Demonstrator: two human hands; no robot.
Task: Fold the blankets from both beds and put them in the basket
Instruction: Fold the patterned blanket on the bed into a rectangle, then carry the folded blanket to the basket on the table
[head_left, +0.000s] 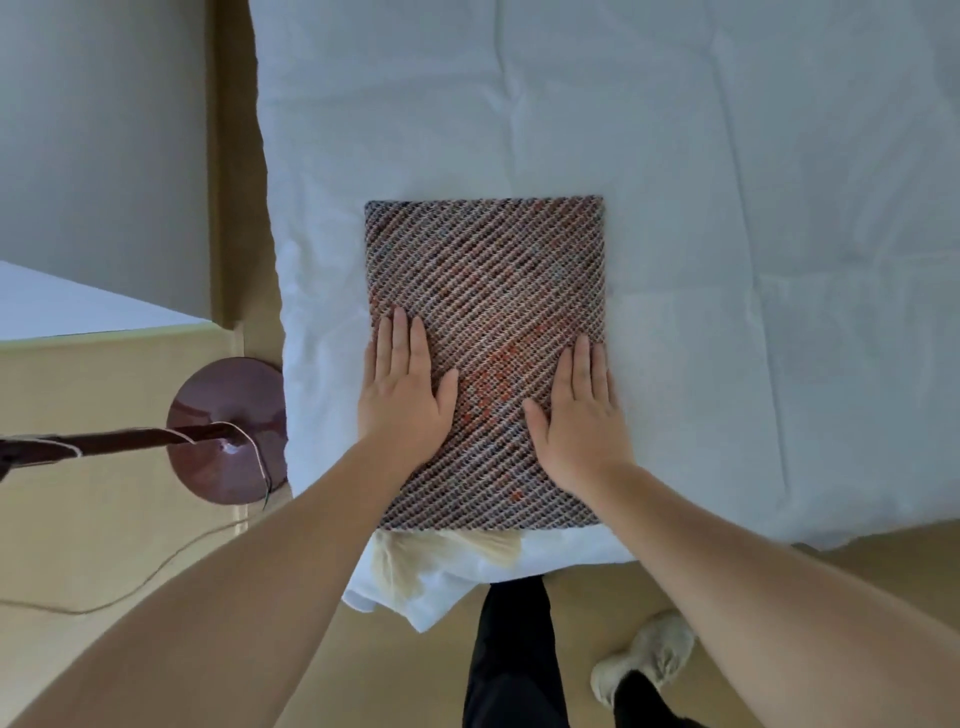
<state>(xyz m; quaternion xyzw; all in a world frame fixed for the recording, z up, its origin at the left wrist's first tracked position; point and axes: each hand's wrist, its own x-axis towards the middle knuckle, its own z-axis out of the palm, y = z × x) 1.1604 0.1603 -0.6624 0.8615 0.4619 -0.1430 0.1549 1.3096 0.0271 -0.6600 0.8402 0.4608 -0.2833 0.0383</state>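
A woven blanket (485, 291) in red, grey and cream lies folded into a neat rectangle on the white bed (727, 260), near the bed's front left corner. Cream tassels (410, 558) stick out under its near edge. My left hand (405, 395) lies flat on the blanket's left edge, fingers straight and together. My right hand (582, 410) presses flat on its right side, fingers straight. Neither hand grips the cloth. No basket is in view.
A floor lamp with a round dark red base (228, 431) and a thin cord stands on the tan floor just left of the bed. A white surface (62, 306) shows at the far left. My legs and a pale shoe (644, 660) are below the bed's edge.
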